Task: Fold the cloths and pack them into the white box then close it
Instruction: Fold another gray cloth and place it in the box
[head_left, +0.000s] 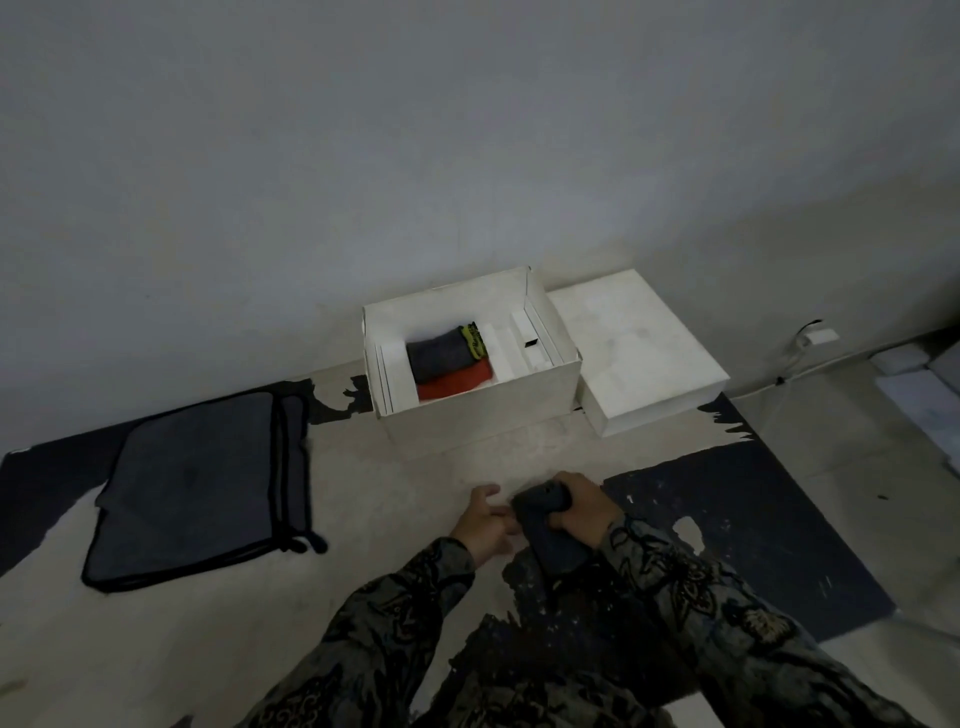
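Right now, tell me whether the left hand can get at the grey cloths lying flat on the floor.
Probably yes. The left hand holds nothing and sits beside the folded dark cloth that the right hand grips. Only bare floor lies between it and the flat grey cloths to its left.

You see only part of the folded dark cloth (550, 530): your right hand (584, 506) covers its far end. Your left hand (480, 522) hides its own fingertips. The red cloth (454, 382) lies mostly under the grey cloth (439, 356). Your sleeves (727, 623) run off the bottom edge.
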